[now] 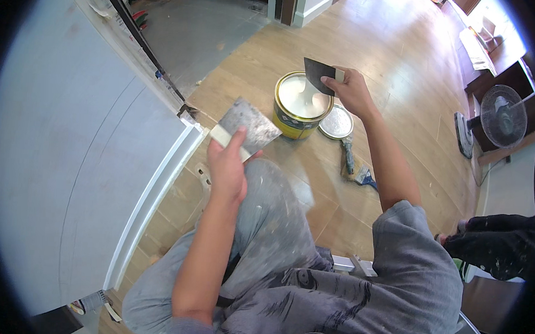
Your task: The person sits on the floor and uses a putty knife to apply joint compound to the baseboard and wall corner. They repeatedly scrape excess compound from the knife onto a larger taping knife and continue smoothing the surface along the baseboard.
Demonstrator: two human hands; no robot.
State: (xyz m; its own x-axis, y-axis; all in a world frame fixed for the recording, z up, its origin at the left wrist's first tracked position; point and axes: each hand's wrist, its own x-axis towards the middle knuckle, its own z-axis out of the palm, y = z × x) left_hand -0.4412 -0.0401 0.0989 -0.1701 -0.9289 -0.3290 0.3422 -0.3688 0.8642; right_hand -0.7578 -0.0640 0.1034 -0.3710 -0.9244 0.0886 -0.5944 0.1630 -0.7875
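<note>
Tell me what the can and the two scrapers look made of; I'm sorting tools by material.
Can: probably metal, with a shiny gold rim. Left hand's wide scraper: dull grey metal blade, smeared. Right hand's dark scraper: blade looks matte, metal or plastic unclear.

Yellow can (pixel 293 123) of white filler (pixel 303 97) (black scraper (pixel 317 73), grey blade (pixel 248 125))

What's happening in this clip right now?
A person crouches on a wooden floor beside a pale wall. The right hand holds a dark putty knife over an open can of white filler. The left hand holds a wider, smeared scraper blade nearer the wall. The can's lid lies on the floor beside the can, with a brush a little closer to the person.
</note>
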